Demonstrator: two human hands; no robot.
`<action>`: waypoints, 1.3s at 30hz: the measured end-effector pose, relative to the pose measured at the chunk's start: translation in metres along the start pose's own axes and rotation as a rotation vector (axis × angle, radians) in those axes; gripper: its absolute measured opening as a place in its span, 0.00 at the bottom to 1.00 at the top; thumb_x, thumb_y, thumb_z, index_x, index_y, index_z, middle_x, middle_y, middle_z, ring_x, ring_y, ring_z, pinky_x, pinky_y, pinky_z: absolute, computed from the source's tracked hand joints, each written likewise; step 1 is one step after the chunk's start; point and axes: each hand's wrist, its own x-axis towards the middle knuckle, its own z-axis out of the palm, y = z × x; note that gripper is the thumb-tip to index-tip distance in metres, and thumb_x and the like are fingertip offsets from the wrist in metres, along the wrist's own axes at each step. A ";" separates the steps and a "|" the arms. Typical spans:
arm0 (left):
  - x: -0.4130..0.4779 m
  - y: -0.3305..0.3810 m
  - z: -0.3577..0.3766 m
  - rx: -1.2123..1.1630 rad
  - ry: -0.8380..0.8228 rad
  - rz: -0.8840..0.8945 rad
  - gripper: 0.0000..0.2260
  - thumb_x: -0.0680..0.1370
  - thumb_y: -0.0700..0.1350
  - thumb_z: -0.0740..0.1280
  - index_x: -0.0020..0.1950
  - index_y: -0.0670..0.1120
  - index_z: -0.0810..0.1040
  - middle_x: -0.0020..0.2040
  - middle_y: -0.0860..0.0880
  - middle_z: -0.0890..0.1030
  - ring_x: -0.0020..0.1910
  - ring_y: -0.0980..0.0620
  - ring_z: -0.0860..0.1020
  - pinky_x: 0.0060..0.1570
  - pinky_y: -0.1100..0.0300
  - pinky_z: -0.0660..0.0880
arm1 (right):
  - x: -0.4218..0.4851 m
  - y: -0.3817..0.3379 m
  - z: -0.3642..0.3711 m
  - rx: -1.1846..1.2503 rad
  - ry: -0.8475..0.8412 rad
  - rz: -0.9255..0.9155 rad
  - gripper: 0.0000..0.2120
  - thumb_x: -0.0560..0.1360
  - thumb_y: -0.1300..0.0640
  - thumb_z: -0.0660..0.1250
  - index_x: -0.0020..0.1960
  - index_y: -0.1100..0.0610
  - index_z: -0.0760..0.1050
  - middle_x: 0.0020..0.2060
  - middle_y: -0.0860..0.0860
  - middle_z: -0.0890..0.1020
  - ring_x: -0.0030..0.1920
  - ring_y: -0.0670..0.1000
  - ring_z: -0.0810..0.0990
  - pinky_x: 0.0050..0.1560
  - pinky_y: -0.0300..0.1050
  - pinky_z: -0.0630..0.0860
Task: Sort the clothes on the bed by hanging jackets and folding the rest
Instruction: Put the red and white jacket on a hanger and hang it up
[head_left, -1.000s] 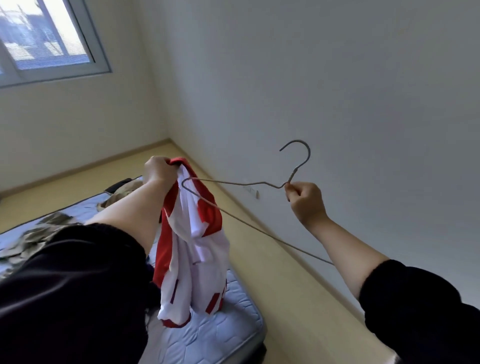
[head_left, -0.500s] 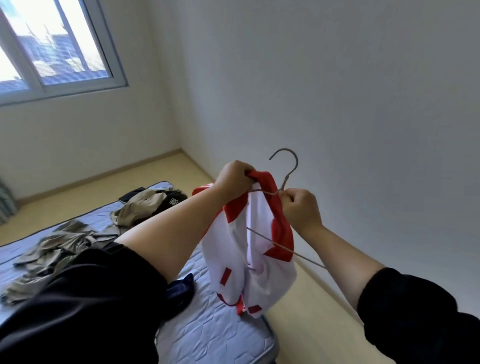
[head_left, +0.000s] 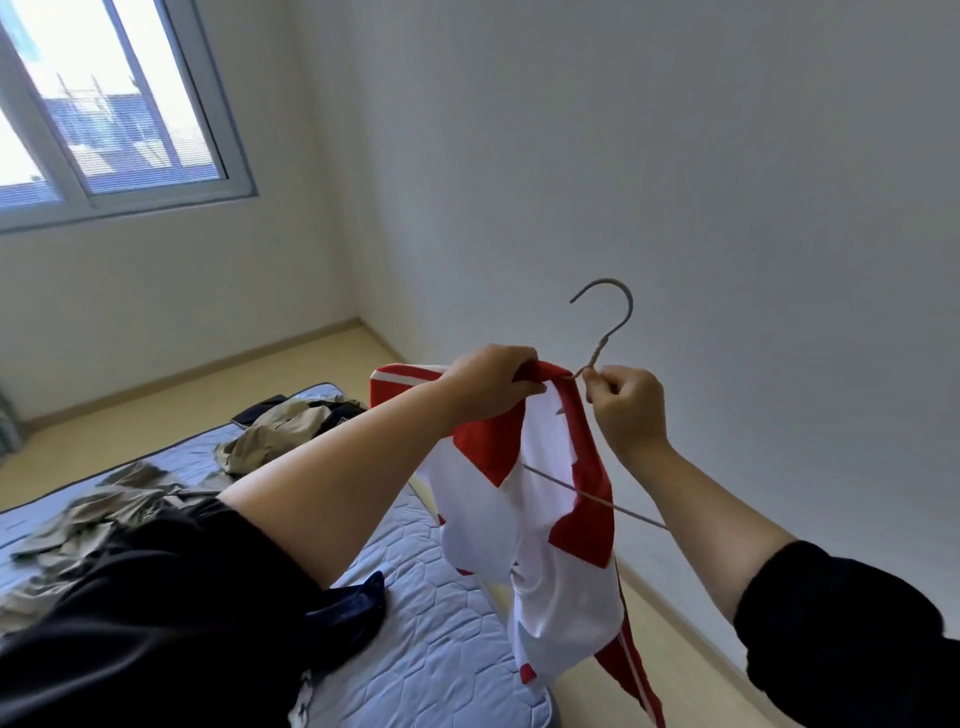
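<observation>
A red and white jacket (head_left: 556, 561) hangs in the air over the bed's right edge. My left hand (head_left: 488, 376) grips its red collar at the top. My right hand (head_left: 626, 410) pinches the neck of a grey wire hanger (head_left: 605, 332) just below its hook. One hanger arm sits inside the jacket, and the lower wire pokes out to the right. Below lies the bed (head_left: 441, 639) with a grey quilted mattress. Olive and tan clothes (head_left: 280, 431) lie crumpled at its far end, and a dark navy garment (head_left: 348, 618) lies near my left sleeve.
A white wall (head_left: 675, 182) rises close on the right. A strip of light wooden floor (head_left: 670, 649) runs between it and the bed. A window (head_left: 104, 114) is at the upper left. More olive fabric (head_left: 88, 525) lies on the bed's left part.
My left hand has brought the jacket collar up to the hanger neck, and one hanger arm has slid inside the jacket. The view has swung left, showing more of the bed.
</observation>
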 end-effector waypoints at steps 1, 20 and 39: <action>0.001 -0.001 -0.002 0.022 0.025 -0.003 0.06 0.78 0.52 0.65 0.47 0.50 0.74 0.39 0.55 0.74 0.40 0.51 0.73 0.32 0.62 0.63 | 0.002 -0.004 -0.001 -0.021 -0.003 -0.003 0.22 0.77 0.58 0.65 0.26 0.62 0.67 0.22 0.56 0.72 0.24 0.52 0.67 0.30 0.42 0.64; -0.018 0.013 -0.027 -0.531 0.442 -0.221 0.14 0.76 0.43 0.68 0.32 0.51 0.71 0.27 0.54 0.71 0.20 0.63 0.70 0.21 0.74 0.62 | -0.054 0.048 0.049 0.020 -0.221 0.505 0.23 0.71 0.44 0.71 0.57 0.57 0.67 0.47 0.50 0.76 0.43 0.47 0.77 0.38 0.35 0.70; -0.048 -0.004 -0.033 -0.497 0.288 -0.136 0.07 0.74 0.41 0.70 0.37 0.40 0.76 0.26 0.57 0.68 0.24 0.61 0.64 0.26 0.67 0.62 | -0.032 0.085 0.031 -0.065 -0.177 0.490 0.09 0.73 0.60 0.68 0.34 0.58 0.77 0.30 0.50 0.77 0.34 0.48 0.75 0.37 0.39 0.68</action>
